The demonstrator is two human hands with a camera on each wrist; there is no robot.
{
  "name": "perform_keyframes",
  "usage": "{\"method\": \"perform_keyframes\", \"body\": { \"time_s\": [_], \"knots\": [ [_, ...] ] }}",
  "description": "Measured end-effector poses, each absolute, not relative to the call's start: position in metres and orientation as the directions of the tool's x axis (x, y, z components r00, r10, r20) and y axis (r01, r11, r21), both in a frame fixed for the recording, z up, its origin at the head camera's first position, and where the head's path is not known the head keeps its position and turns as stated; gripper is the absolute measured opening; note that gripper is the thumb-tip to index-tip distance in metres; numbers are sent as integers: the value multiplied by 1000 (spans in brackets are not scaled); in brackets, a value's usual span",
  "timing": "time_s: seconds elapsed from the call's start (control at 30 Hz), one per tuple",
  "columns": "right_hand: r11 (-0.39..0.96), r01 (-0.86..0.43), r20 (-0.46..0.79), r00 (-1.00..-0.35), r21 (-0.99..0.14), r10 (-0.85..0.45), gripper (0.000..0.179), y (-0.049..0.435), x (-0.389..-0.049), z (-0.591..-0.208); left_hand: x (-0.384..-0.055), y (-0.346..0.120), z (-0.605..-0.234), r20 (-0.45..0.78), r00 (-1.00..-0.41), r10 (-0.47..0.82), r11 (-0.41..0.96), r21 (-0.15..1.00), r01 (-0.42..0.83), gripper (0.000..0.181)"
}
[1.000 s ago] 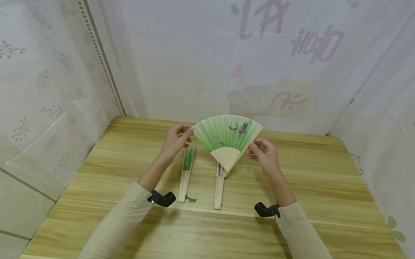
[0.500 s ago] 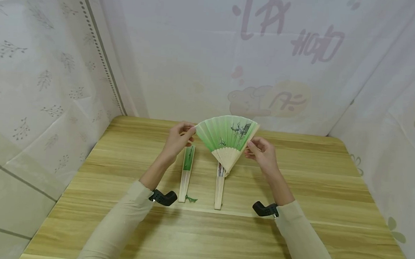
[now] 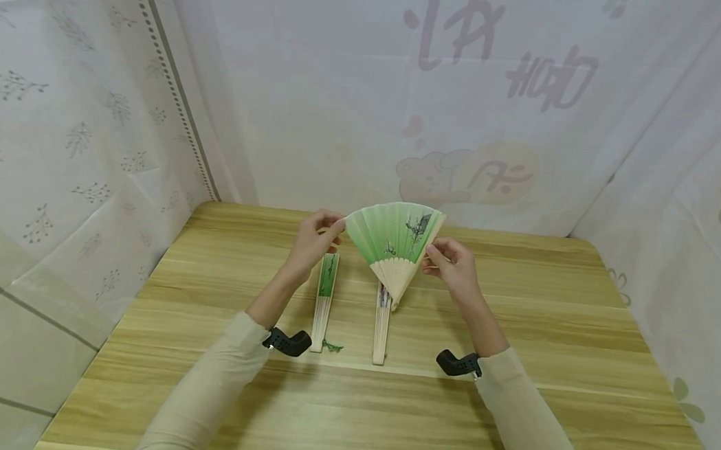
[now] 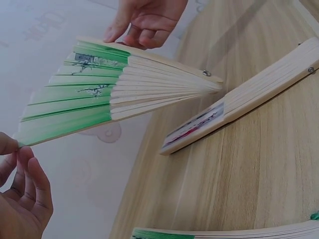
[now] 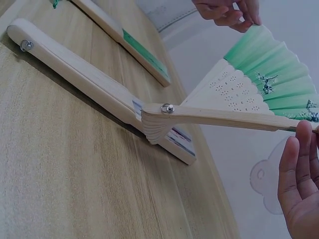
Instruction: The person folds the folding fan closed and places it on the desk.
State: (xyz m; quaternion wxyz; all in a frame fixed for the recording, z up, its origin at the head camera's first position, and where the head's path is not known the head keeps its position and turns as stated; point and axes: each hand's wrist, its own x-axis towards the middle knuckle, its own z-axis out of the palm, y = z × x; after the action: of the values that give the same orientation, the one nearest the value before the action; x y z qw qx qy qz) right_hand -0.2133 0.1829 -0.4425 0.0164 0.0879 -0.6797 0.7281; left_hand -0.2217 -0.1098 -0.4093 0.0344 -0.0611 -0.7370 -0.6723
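A light green folding fan (image 3: 391, 234) with pale ribs and a dark printed branch is spread partway between both hands. My left hand (image 3: 317, 242) pinches its left outer corner between thumb and fingers, as the left wrist view shows at the fan's tip. My right hand (image 3: 456, 266) holds the right outer rib along its upper part. The pivot end points down toward the person, over the top of a folded fan (image 3: 381, 329) with a white and coloured print. Left of that lies another folded fan (image 3: 325, 292), darker green, with a green tassel (image 3: 332, 346).
The folded fans lie on a wood-grain table (image 3: 349, 417). Behind it hangs a pale printed cloth (image 3: 318, 112), with more cloth (image 3: 79, 166) on both sides. A black wrist camera (image 3: 289, 342) sits at the left cuff, another camera (image 3: 457, 363) at the right.
The two hands have come closer together, and the light green fan has narrowed between them. Both folded fans have stayed in place.
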Motion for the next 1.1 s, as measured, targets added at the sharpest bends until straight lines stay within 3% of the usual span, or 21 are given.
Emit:
{"method": "perform_keyframes", "body": {
  "time_s": [1.1],
  "knots": [
    [-117, -126, 139, -985, -985, -105, 24, 174, -214, -443, -226, -89, -403, 137, -988, 74, 86, 986, 143, 21]
  ]
}}
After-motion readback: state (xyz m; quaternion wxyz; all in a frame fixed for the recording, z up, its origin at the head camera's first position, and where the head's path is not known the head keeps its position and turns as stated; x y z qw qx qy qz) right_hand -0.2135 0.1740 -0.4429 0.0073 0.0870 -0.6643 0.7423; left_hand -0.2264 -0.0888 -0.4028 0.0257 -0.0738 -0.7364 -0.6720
